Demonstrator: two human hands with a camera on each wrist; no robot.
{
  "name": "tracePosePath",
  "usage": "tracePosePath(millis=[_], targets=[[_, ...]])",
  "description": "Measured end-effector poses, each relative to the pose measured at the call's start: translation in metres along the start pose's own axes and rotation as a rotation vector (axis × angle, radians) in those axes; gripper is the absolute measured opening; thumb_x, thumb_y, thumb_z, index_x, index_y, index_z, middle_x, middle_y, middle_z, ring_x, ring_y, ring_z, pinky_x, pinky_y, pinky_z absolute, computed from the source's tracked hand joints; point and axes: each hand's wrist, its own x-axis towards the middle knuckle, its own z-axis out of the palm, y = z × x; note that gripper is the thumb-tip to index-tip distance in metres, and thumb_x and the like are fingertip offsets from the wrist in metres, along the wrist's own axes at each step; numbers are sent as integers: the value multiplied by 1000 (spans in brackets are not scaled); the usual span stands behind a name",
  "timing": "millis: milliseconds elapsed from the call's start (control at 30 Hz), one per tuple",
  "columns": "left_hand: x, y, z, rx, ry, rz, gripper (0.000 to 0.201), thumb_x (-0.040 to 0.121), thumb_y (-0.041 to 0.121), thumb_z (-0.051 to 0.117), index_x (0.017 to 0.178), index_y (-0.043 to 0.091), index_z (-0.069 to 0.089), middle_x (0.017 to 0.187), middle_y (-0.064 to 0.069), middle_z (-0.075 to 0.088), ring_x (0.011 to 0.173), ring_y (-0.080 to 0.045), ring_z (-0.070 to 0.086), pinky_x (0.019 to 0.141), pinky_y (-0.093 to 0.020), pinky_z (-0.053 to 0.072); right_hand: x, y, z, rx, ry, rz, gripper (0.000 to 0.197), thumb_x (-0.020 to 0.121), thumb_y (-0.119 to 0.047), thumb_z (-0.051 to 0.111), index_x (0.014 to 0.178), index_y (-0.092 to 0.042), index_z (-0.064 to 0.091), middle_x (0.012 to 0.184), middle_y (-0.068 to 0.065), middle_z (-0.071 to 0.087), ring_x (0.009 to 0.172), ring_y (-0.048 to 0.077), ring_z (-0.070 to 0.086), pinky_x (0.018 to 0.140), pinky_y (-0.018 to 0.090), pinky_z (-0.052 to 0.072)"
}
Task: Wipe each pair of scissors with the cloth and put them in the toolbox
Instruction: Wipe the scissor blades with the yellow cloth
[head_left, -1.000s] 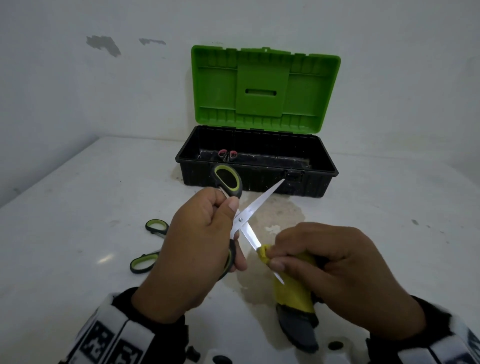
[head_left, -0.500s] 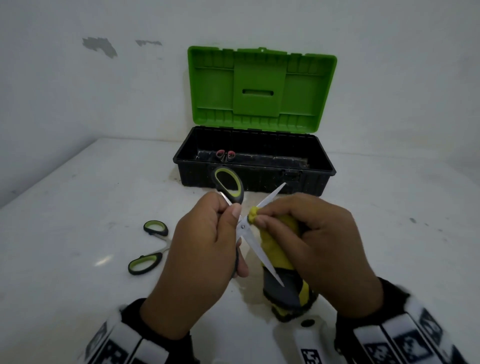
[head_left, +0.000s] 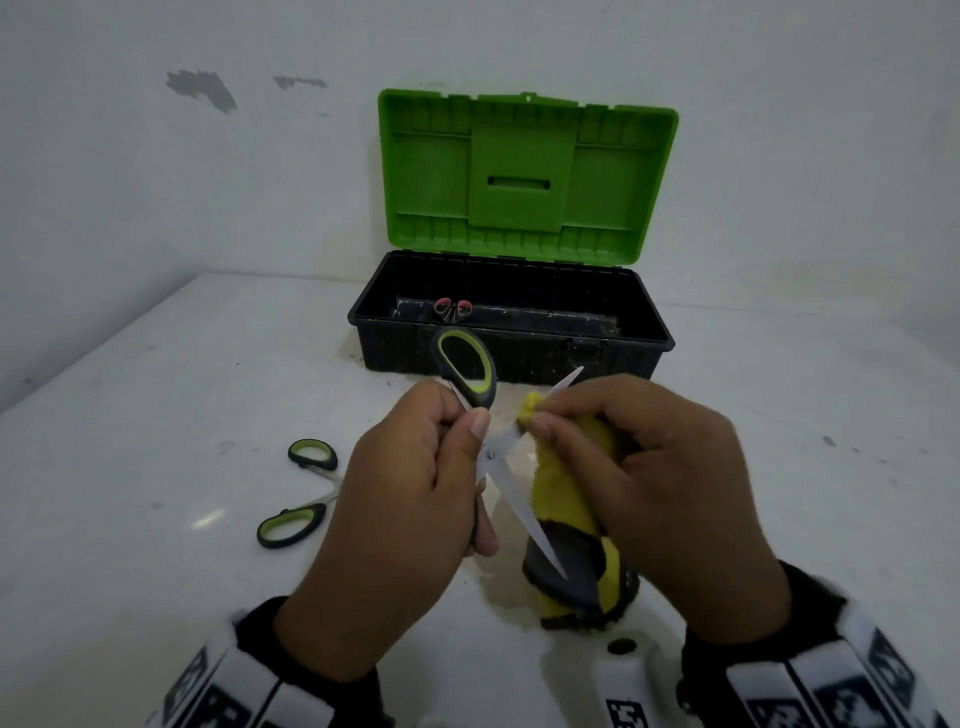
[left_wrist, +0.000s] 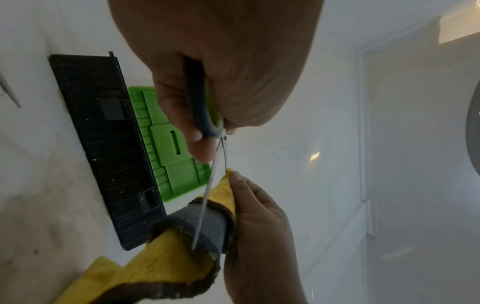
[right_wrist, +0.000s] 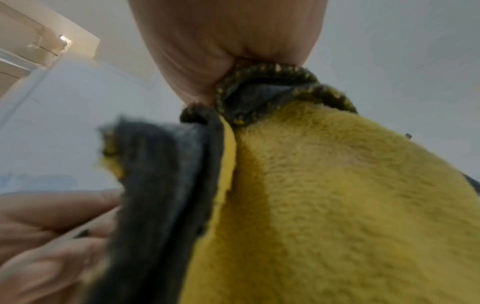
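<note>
My left hand (head_left: 415, 499) grips the handles of black-and-green scissors (head_left: 470, 374) with the blades spread apart above the table. My right hand (head_left: 639, 467) pinches a yellow and grey cloth (head_left: 561, 488) around the upper blade near the pivot. The lower blade (head_left: 530, 525) points down across the hanging cloth. In the left wrist view the scissors (left_wrist: 205, 107) sit in my left hand and the cloth (left_wrist: 202, 226) hangs beside the blades. The cloth (right_wrist: 324, 195) fills the right wrist view. A second black-and-green pair (head_left: 298, 493) lies on the table at the left. The open toolbox (head_left: 511, 358) stands behind.
The toolbox's green lid (head_left: 524, 171) stands upright against the white wall. Small red-handled scissors (head_left: 453, 307) lie inside the black box. The white table (head_left: 156, 415) carries stains in front of the box.
My right hand with the cloth has gone from the lower blade's tip up to the upper blade near the pivot. The scissors rose slightly towards the toolbox.
</note>
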Motion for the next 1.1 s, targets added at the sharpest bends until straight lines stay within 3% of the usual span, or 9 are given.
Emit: tracePosePath(millis=[133, 233, 433, 733, 867, 967, 1100], targets=[[-3, -2, 2, -9, -6, 0, 27, 99, 31, 43, 79, 14, 50, 51, -17, 58, 35, -11, 56, 43, -32, 51, 12, 17, -11, 24, 103, 156, 5, 83, -23, 76, 86, -27, 75, 85, -23, 68, 83, -6, 63, 72, 3, 44], [-2, -4, 3, 5, -9, 3, 27, 99, 32, 43, 79, 14, 50, 51, -15, 58, 35, -9, 56, 44, -32, 50, 15, 14, -17, 47, 162, 169, 3, 84, -23, 76, 85, -26, 76, 84, -21, 70, 82, -4, 64, 70, 5, 43], [-1, -9, 3, 57, 1, 57, 26, 99, 34, 42, 78, 19, 49, 54, -10, 63, 38, -10, 59, 46, -28, 50, -2, -6, 3, 0, -29, 62, 5, 86, -26, 72, 91, -25, 74, 87, -16, 69, 85, -1, 61, 76, 8, 47], [1, -16, 0, 118, 26, 101, 26, 97, 37, 41, 78, 21, 48, 54, -12, 59, 41, -6, 60, 47, -25, 51, 19, 11, -6, 17, 38, 243, 4, 85, -26, 73, 83, -30, 73, 79, -23, 66, 83, -5, 61, 67, 3, 42], [6, -15, 2, 167, 26, 169, 22, 96, 41, 36, 77, 31, 42, 54, -6, 56, 52, -3, 61, 51, -14, 46, 15, -10, 5, 54, -96, 227, 4, 86, -30, 71, 84, -32, 74, 78, -24, 66, 84, -7, 60, 68, 4, 44], [5, -17, 4, 249, 40, 242, 28, 89, 55, 26, 79, 34, 42, 56, 1, 53, 57, -13, 58, 63, -20, 47, 11, -13, 14, 5, -152, 199, 7, 88, -30, 68, 91, -32, 75, 84, -23, 67, 92, -8, 57, 73, 2, 43], [2, -24, 10, 328, 4, 242, 36, 87, 56, 21, 86, 28, 44, 61, 5, 48, 57, -12, 55, 63, -21, 46, 17, 4, 9, -18, -115, 283, 8, 87, -31, 69, 88, -30, 77, 78, -28, 64, 86, -11, 59, 69, -1, 41]])
